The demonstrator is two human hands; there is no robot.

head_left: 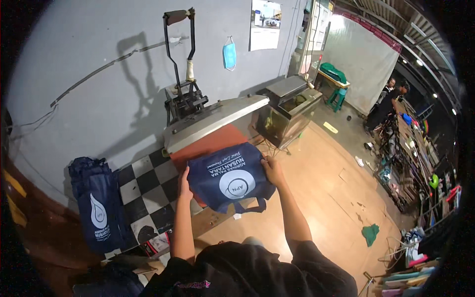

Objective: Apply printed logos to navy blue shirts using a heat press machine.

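The navy bag (206, 186) spans the gap between both hands, over the near edge of the orange pad (207, 142) beyond the fingertips. The right hand (273, 171) pinches its edge; whether the left hand (184, 187) grips, I can't tell. Positioning seems underway, calling for level, even handling.

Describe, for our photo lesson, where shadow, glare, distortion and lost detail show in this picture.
Head view: the press handle casts a shadow on the grey wall; head view: glare whitens the top of the pale curtain; head view: corners go black and the roof bends; head view: the bag shows legible print, while distant people look small and dim.
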